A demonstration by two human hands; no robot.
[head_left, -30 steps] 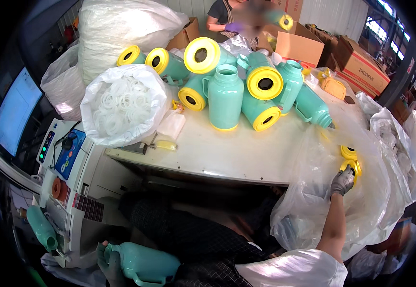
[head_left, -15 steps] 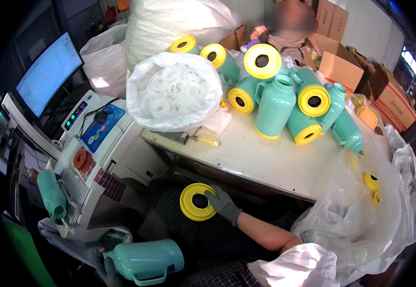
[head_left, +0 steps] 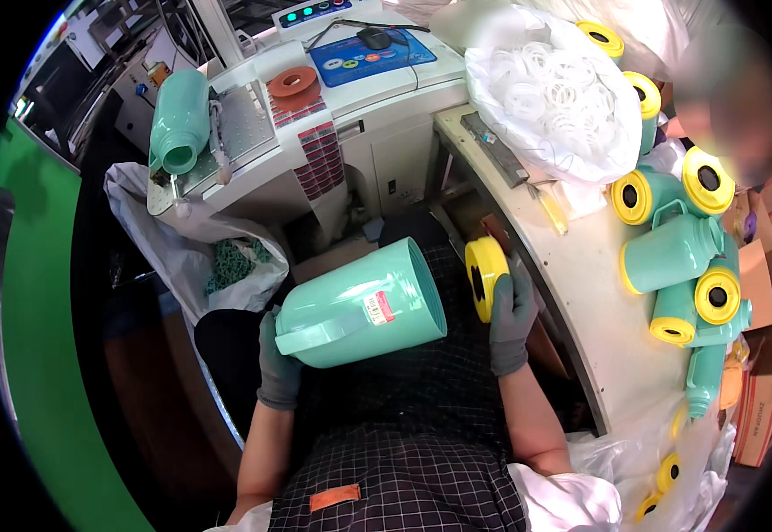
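Note:
My left hand (head_left: 279,365), in a grey glove, is closed around the neck end of a green plastic jug body (head_left: 346,306). The jug lies tilted above my lap, its wide open bottom pointing right and a small label on its side. The fingers behind the neck are partly hidden. My gloved right hand (head_left: 513,317) grips a yellow ring-shaped base cap (head_left: 489,277) with a dark centre hole. This cap is turned nearly edge-on towards the jug's open end, with a gap between them.
On the table (head_left: 572,293) to the right stand several green jugs (head_left: 674,253) with yellow bases and a bag of clear rings (head_left: 554,89). Ahead, a machine (head_left: 386,97) carries another green jug (head_left: 180,120). Green shavings (head_left: 235,264) fill a white bag. A person (head_left: 732,97) sits across the table.
My view has turned left. The jug has come up from the lower left to above my lap, its open bottom now showing. The yellow base cap has tipped from face-up to nearly edge-on.

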